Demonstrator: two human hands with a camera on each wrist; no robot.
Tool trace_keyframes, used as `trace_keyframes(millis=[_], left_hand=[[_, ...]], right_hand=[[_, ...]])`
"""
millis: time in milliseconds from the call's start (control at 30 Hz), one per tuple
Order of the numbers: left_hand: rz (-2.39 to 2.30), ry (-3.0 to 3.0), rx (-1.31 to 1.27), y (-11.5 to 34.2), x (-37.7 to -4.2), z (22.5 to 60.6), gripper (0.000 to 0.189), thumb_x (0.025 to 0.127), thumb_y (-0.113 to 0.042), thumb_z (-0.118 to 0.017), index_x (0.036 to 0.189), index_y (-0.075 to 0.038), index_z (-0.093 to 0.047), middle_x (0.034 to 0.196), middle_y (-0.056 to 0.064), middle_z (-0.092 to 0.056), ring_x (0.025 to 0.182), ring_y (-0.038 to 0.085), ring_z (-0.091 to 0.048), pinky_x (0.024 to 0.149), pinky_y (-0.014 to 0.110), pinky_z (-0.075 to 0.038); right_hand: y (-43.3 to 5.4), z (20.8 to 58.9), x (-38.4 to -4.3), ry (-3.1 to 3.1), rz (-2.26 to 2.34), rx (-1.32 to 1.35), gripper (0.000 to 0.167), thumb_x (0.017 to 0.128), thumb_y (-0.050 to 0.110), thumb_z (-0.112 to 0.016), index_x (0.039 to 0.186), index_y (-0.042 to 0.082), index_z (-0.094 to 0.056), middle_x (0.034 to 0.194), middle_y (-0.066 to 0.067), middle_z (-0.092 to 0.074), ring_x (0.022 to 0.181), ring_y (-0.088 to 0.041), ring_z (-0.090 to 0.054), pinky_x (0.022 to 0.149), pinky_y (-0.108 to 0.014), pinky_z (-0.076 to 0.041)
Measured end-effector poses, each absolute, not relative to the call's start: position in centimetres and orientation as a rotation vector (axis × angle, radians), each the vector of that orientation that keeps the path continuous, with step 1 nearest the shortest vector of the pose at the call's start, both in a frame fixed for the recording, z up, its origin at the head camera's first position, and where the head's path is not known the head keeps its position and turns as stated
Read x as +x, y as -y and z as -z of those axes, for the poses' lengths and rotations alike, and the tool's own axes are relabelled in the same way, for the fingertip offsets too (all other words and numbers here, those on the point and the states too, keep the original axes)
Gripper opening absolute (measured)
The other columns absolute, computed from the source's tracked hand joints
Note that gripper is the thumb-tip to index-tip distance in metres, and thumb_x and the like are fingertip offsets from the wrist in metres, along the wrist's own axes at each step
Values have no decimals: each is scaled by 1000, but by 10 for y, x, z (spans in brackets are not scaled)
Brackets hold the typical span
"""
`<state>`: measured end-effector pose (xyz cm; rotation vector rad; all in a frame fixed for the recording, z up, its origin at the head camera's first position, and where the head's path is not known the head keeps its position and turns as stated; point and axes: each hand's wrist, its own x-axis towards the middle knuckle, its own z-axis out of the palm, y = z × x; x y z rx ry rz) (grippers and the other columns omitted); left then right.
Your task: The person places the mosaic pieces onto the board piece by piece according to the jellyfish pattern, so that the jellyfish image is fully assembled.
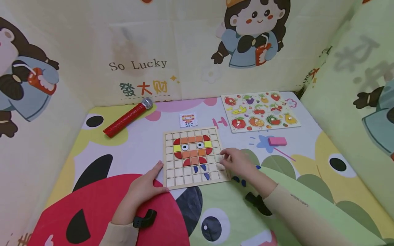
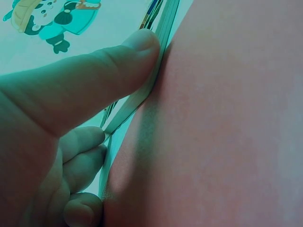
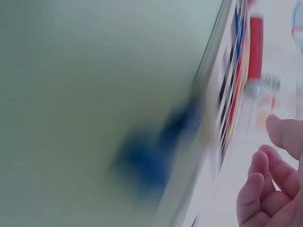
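A square wooden grid board (image 1: 175, 181) lies flat, with red, orange and yellow pieces and two eye tiles (image 1: 184, 147) forming a face, and a few blue pieces (image 1: 206, 176) below. My left hand (image 1: 140, 189) rests at its lower left corner, index finger along the left side and thumb (image 2: 137, 52) against the front edge. Over the right edge hovers my right hand (image 1: 235, 162), fingers loosely bent; in the right wrist view a gap shows between thumb (image 3: 286, 135) and fingers, with nothing between them. Loose blue pieces (image 1: 243, 183) lie beneath the right wrist.
Behind the board lies a small pattern card (image 1: 188, 120). A red microphone (image 1: 127, 118) is at the back left, and a fruit puzzle board (image 1: 231, 124) at the back right. Nearer the right hand sits a pink block (image 1: 277, 141). Printed cloth walls (image 1: 191, 68) enclose the table.
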<state>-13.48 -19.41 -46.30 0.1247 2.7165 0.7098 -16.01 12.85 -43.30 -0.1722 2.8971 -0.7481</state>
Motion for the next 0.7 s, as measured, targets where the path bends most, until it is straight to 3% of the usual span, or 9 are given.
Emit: trace_keyframes(millis=[267,700], left_hand=[[-718,-2723,105,197,-134,459,109,54,-45,-82,144,-27,-24,143,7,-37,117,28,-47,62,34,-54],[-722,-2707,72,194,-133,459,109,53,-45,-83,144,-31,-24,140,5,-42,112,25,-49,61,32,-53]], right_hand=[[-214,432,-149,-2936,769,-153,29,81,21,-67,105,5,-62,86,-4,-61,75,-16,-52,63,-28,-42],[-251,441,-137,-2863,632,-338,26,77,20,-71,101,12,-66,90,0,-62,76,-11,-49,69,-30,-45]])
